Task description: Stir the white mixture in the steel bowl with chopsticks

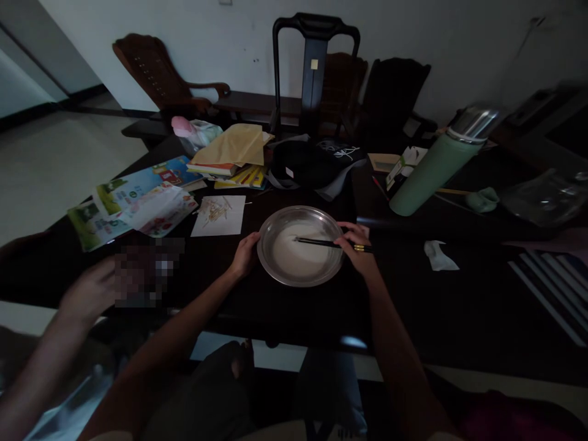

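Observation:
A round metal basin (275, 275) stands on the dark table and holds a whitish, smooth mixture (298, 260); I cannot tell whether it is liquid or paste. My left hand (244, 254) grips the basin's left rim, thumb on top. Black chopsticks (316, 242) with gold bands near the top are held in my right hand (359, 245), which is at the basin's right rim. Their tips dip into the mixture near the middle. Left of the basin, a white paper sheet (197, 230) carries several thin small sticks (217, 209).
Another person's hand (94, 288) is at the left, near a blurred-out patch. Colourful booklets (151, 184), books with an envelope (234, 147) and a black bag (303, 162) lie behind. At right are a tilted green thermos (429, 165), a crumpled tissue (440, 256) and stacked folders (546, 294).

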`<state>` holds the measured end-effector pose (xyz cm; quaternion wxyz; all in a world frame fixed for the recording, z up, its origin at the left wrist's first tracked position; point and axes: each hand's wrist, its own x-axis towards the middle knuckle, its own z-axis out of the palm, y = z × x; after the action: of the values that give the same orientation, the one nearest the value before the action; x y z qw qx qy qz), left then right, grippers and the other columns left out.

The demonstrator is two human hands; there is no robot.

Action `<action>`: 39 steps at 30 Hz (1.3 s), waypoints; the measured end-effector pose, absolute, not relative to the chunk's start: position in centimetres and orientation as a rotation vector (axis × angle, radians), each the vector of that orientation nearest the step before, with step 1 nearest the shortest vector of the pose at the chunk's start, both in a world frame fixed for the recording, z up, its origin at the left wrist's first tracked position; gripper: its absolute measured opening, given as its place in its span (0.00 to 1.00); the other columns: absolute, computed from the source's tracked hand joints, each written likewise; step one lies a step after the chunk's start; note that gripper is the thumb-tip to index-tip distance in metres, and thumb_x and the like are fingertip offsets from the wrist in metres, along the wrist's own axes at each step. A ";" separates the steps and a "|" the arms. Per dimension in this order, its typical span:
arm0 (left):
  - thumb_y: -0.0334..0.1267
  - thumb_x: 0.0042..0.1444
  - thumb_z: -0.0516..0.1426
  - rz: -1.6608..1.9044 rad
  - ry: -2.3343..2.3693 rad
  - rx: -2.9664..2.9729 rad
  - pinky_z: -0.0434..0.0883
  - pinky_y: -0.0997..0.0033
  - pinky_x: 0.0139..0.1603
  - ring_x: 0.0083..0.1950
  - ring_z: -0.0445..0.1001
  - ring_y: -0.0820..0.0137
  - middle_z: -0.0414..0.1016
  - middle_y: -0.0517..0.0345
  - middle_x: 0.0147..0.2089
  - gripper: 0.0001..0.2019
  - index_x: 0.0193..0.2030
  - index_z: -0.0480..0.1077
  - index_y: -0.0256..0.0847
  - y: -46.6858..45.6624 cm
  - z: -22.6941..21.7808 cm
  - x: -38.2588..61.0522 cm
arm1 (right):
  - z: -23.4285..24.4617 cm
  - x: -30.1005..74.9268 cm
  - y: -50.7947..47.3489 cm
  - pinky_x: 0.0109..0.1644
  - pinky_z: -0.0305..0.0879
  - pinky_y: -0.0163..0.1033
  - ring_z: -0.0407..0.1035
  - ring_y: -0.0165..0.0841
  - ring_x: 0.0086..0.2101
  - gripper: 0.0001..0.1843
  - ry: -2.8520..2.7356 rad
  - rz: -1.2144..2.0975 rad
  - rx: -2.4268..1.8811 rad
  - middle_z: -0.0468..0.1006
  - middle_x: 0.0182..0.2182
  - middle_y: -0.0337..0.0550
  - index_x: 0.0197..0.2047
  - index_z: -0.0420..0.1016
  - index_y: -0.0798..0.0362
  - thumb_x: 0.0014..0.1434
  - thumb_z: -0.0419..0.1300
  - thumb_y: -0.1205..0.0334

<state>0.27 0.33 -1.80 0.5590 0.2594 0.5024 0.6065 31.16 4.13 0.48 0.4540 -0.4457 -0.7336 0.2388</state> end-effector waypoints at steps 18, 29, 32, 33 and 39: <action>0.41 0.48 0.64 1.434 1.194 0.610 0.62 0.74 0.26 0.24 0.64 0.74 0.67 0.64 0.22 0.11 0.24 0.69 0.38 0.3 -1.5 0.4 | 0.6 32.2 4.4 0.61 0.58 0.57 0.66 0.43 0.51 0.27 -1.602 0.617 -1.040 0.84 0.43 0.42 0.18 0.71 0.46 0.68 0.51 0.50; 0.40 0.50 0.63 1.423 1.205 0.624 0.61 0.74 0.24 0.23 0.63 0.75 0.66 0.64 0.21 0.11 0.23 0.69 0.38 0.3 -1.6 0.3 | 0.5 32.4 4.5 0.61 0.57 0.58 0.66 0.44 0.51 0.27 -1.599 0.628 -1.046 0.83 0.41 0.43 0.19 0.72 0.46 0.67 0.52 0.49; 0.42 0.49 0.64 1.419 1.196 0.638 0.61 0.74 0.24 0.23 0.63 0.75 0.66 0.64 0.21 0.12 0.23 0.69 0.38 0.2 -1.5 0.2 | 0.3 31.7 4.4 0.62 0.56 0.58 0.67 0.44 0.50 0.22 -1.768 0.707 -1.001 0.83 0.44 0.41 0.22 0.76 0.45 0.65 0.55 0.49; 0.42 0.49 0.64 1.420 1.190 0.641 0.62 0.74 0.24 0.23 0.63 0.75 0.66 0.64 0.21 0.12 0.23 0.69 0.38 0.2 -1.5 0.2 | 0.2 31.4 4.4 0.62 0.56 0.58 0.67 0.44 0.51 0.20 -1.822 0.708 -1.007 0.82 0.46 0.41 0.24 0.78 0.44 0.64 0.57 0.49; 0.41 0.47 0.65 1.434 1.179 0.626 0.63 0.74 0.25 0.25 0.64 0.74 0.68 0.63 0.22 0.11 0.23 0.70 0.38 0.3 -1.5 0.3 | 0.4 32.4 4.5 0.62 0.57 0.57 0.65 0.44 0.52 0.23 -1.640 0.561 -1.100 0.82 0.46 0.42 0.21 0.75 0.46 0.66 0.55 0.50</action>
<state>0.32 0.28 -1.53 0.5573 0.2652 0.4998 0.6077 32.44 4.51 0.45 0.5178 -0.4584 -0.6834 0.2339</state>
